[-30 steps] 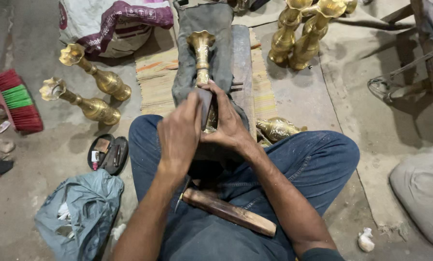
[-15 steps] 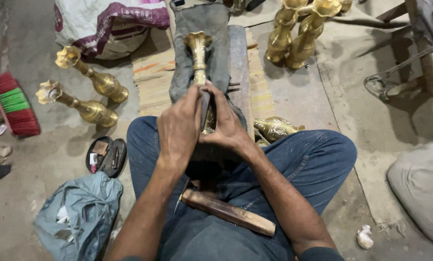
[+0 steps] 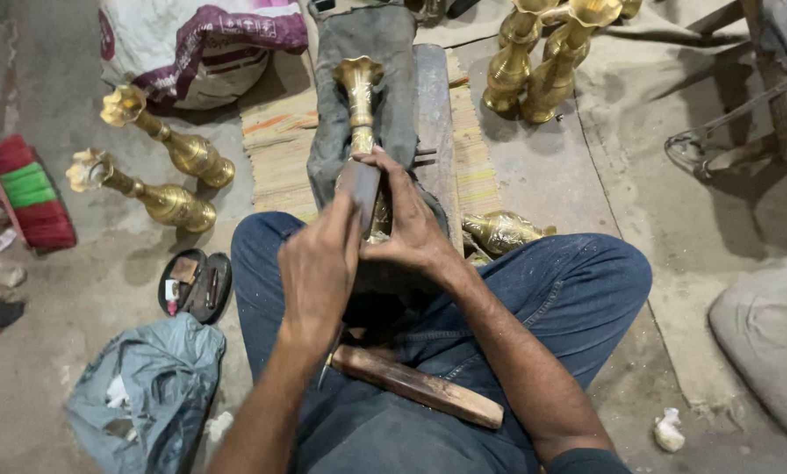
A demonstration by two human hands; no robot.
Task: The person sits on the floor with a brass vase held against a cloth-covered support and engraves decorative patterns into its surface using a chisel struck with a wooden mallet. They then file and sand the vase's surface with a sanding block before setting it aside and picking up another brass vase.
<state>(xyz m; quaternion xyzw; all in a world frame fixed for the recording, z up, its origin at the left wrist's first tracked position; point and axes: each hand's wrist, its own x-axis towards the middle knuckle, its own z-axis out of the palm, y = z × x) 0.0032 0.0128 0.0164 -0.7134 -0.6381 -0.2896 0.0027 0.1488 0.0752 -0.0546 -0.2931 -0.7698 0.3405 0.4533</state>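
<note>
A brass vase (image 3: 359,98) lies on a dark cloth (image 3: 395,61) over a wooden block, its flared mouth pointing away from me. My left hand (image 3: 317,272) and my right hand (image 3: 413,233) both press a flat dark tool (image 3: 361,191) against the vase's body. The lower part of the vase is hidden under my hands. A wooden-handled tool (image 3: 415,386) rests across my lap on my jeans.
Two brass vases (image 3: 161,175) lie on the floor at left, several more stand at top right (image 3: 547,61). Another brass piece (image 3: 501,231) sits by my right knee. A red-green brush (image 3: 29,202), small open tin (image 3: 193,285), grey bag (image 3: 143,391) and printed sack (image 3: 204,44) surround me.
My hands have shifted slightly along the vase with the dark tool; the view has moved a little. Nothing was picked up or let go.
</note>
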